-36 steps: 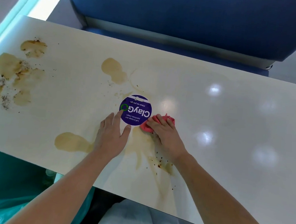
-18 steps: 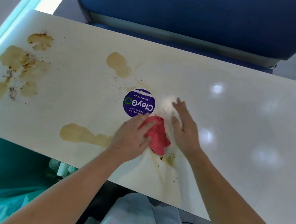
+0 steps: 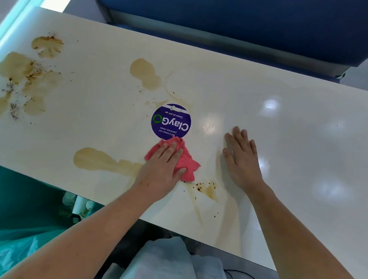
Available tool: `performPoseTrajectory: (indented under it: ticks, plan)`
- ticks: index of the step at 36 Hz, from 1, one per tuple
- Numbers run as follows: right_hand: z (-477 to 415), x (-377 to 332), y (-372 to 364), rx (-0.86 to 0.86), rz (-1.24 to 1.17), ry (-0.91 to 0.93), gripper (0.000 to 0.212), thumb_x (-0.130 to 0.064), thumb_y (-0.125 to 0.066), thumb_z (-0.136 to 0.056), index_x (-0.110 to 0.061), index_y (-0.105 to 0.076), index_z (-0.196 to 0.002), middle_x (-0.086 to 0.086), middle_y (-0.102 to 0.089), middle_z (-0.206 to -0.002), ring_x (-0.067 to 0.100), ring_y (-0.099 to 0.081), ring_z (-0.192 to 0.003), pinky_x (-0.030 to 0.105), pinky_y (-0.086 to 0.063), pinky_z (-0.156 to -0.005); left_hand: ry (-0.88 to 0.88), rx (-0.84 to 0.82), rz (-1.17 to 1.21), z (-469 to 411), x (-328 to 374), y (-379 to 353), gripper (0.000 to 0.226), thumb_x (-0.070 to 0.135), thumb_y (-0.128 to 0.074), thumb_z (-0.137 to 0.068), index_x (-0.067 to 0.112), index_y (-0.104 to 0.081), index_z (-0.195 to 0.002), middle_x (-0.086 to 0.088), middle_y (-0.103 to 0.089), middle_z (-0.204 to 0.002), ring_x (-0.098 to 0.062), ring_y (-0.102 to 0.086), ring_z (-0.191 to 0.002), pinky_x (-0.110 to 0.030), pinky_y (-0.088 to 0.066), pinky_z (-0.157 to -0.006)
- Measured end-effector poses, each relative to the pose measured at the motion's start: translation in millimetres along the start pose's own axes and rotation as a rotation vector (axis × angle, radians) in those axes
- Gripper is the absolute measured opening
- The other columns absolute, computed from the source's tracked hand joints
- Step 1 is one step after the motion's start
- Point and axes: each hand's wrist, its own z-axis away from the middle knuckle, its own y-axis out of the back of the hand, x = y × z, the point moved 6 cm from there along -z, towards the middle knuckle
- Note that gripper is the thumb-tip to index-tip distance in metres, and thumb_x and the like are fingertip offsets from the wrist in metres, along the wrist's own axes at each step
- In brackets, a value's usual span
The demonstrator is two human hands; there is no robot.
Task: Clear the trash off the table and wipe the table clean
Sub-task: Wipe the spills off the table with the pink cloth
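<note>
1. Cloth duty sits with your left hand (image 3: 164, 166). It lies flat with the fingers straight, pressing the pink rag (image 3: 190, 166) onto the table (image 3: 291, 131) rather than gripping it. That likely spreads pressure over a wider patch.
2. The rag lies bunched just on your side of the round purple sticker (image 3: 171, 121), its far corner touching the sticker's edge. It sits between the long tan puddle (image 3: 100, 159) on the left and the speckled stain (image 3: 207, 187) near the front edge.
3. Your right hand (image 3: 242, 158) rests palm-down on the glossy stretch beside the rag, fingers loosely spread and holding nothing. I judge it is there to brace you.
4. No loose trash shows on the tabletop, so wiping looks like the step in hand. Much remains: the cluster of spills with dark crumbs (image 3: 24, 79) at the far left and the blotch (image 3: 144, 72) beyond the sticker lie unwiped.
5. The green bag (image 3: 3, 212) sits below the left front edge, probably placed there so you can sweep crumbs into it.
</note>
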Motion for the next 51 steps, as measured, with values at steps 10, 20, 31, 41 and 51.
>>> performPoseTrajectory:
  ticks: [10, 20, 31, 41, 51]
  plan:
    - [-3.0, -4.9, 23.8, -0.036, -0.191, -0.068, 0.041, -0.028, -0.033, -0.113, -0.021, -0.05, -0.15, -0.007, -0.027, -0.167, 0.009, -0.008, -0.157, 0.035, -0.007, -0.128, 0.016, -0.08, 0.014, -25.0, 27.3, 13.7, 0.065, 0.054, -0.027, -0.108, 0.021, -0.02, -0.164, 0.001, -0.013, -0.172, -0.022, -0.009, -0.159, -0.036, -0.013, -0.127]
    - [51.2, 31.9, 43.3, 0.21, -0.276, -0.268, 0.041, -0.021, -0.038, -0.111, -0.019, -0.051, -0.149, -0.004, -0.029, -0.167, 0.008, -0.011, -0.156, 0.034, -0.018, -0.127, -0.066, -0.159, -0.102, -47.6, 111.9, -2.2, 0.07, 0.057, -0.028, -0.107, 0.018, -0.017, -0.164, -0.005, -0.012, -0.172, -0.032, -0.015, -0.157, -0.047, -0.037, -0.118]
    - [106.4, 78.1, 50.1, 0.266, -0.217, -0.373, 0.043, -0.023, -0.037, -0.109, -0.019, -0.051, -0.15, 0.001, -0.032, -0.166, 0.015, -0.013, -0.157, 0.038, -0.015, -0.128, -0.327, -0.185, 0.027, -10.1, 203.6, -39.5, 0.067, 0.061, -0.036, -0.104, 0.023, -0.036, -0.159, 0.001, -0.022, -0.17, -0.026, -0.011, -0.158, -0.045, -0.014, -0.126]
    - [125.1, 61.9, 28.0, 0.214, -0.087, -0.256, 0.048, -0.021, -0.042, -0.108, -0.019, -0.041, -0.156, 0.003, -0.025, -0.168, 0.019, -0.008, -0.158, 0.044, -0.01, -0.129, -0.491, -0.22, -0.057, 17.9, 153.6, -48.4, 0.061, 0.056, -0.036, -0.106, 0.027, -0.034, -0.16, 0.007, -0.018, -0.17, -0.018, -0.002, -0.159, -0.041, -0.003, -0.128]
    - [109.6, 0.8, -12.5, 0.13, 0.053, -0.138, 0.053, -0.022, -0.041, -0.108, -0.021, -0.033, -0.16, -0.002, -0.016, -0.171, 0.014, 0.0, -0.159, 0.036, -0.001, -0.129, -0.443, -0.209, -0.106, 30.6, 61.6, -35.5, 0.061, 0.056, -0.036, -0.106, 0.03, -0.029, -0.161, 0.01, -0.013, -0.17, -0.014, 0.003, -0.159, -0.036, 0.003, -0.127]
